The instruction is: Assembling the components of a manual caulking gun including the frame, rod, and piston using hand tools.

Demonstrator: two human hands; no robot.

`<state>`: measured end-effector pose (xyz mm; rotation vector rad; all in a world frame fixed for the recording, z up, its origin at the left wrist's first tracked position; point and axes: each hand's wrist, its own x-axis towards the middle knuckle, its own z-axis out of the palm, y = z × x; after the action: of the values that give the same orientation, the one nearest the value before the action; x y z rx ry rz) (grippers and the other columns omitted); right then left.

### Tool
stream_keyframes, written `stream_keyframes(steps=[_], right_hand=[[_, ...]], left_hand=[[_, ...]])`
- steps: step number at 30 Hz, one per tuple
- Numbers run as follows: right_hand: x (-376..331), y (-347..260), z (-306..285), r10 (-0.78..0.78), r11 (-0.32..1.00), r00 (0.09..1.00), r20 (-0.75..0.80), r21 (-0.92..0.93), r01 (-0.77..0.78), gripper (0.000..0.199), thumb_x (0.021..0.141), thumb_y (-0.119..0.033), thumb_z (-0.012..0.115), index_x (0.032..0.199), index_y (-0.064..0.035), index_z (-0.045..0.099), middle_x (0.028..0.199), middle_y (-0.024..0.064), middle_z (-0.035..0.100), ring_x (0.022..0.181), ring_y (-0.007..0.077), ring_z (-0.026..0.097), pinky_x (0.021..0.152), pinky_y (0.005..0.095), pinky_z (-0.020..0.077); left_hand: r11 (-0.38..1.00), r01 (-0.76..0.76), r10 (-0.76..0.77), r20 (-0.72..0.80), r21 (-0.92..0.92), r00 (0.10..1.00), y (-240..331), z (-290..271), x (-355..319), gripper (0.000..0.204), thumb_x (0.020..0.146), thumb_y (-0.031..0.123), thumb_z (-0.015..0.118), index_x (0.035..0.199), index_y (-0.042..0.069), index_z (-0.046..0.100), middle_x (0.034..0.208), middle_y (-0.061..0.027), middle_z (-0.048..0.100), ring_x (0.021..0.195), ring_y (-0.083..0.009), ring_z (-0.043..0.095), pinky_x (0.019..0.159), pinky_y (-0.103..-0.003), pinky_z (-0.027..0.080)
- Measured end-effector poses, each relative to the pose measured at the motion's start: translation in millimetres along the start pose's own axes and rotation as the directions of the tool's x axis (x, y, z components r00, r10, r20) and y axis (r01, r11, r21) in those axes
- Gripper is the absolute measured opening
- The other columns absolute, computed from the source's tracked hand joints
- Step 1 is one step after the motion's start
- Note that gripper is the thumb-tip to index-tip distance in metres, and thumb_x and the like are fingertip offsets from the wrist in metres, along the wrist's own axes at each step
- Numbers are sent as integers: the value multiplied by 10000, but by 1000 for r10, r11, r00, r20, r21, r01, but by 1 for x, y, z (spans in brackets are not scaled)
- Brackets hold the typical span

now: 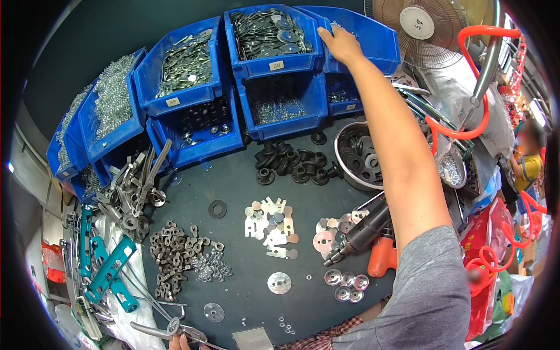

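Green-handled tools [111,269] lie in a heap at eight to nine o'clock, at the far left of a dark worktable [245,256]. Above them, from ten o'clock round to one, curve two tiers of blue bins [172,104] filled with small metal parts. At nine o'clock, grey metal arms [125,195] are piled against the bins. Brown-grey metal links [169,254] make a mound at eight o'clock. At seven o'clock, on the lower edge, the left hand [179,343] holds a long grey metal lever [174,326] with a round hub; most of that hand is cut off. Thin silvery plates [274,224] overlap near the centre, a perforated disc [279,283] lies alone at six, and black flanged knobs [286,163] cluster towards twelve. At one o'clock, the right hand [345,46] reaches into the upper rightmost bin [379,45], its thumb spread from the fingers, whose tips are beside small pale pieces [337,24]; whether they grip any, I cannot tell. Under that forearm, towards four o'clock, rests a black-and-orange power driver [366,230].
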<state>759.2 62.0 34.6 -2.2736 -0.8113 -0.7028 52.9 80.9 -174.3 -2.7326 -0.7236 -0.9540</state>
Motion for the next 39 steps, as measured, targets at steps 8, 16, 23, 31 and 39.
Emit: stream_keyframes(steps=[8,16,23,31,39], right_hand=[[12,18,-23,98,987,910,403,76,-140,596,780,-381,527,1279,-69,429,1283,204,433,1154,350,449,973,421,357],[33,50,17,275,961,728,628,-186,-202,533,786,-270,469,1277,-68,430,1301,160,433,1158,304,459,971,416,352],[13,12,-31,433,901,348,832,-413,-133,542,715,-335,602,1204,-125,500,1166,111,547,917,262,583,767,433,477],[29,65,-35,368,924,443,818,-376,-73,443,745,-311,623,1106,-56,588,1125,187,566,951,287,592,862,398,452],[24,103,35,198,900,941,276,-431,-63,800,685,-524,631,1360,-259,292,1419,94,249,1258,382,290,1027,446,289]], left_hand=[[999,35,-35,19,27,999,-2,-4,-8,462,747,365,591,1045,12,576,965,-205,576,826,-381,568,700,-452,481],[1000,17,-17,1,6,1000,0,1,-5,460,767,361,574,1046,-3,551,933,-221,573,777,-398,571,671,-460,483],[999,36,-36,6,8,999,3,-1,1,450,735,329,595,1035,0,533,925,-224,565,754,-403,570,657,-461,484],[997,68,-70,159,20,985,-1,-10,0,469,687,289,636,1032,-4,512,929,-247,559,747,-424,567,657,-471,487],[992,109,-117,134,64,984,-5,-7,-23,539,650,305,688,1066,13,506,1015,-241,532,861,-422,541,753,-493,461]])
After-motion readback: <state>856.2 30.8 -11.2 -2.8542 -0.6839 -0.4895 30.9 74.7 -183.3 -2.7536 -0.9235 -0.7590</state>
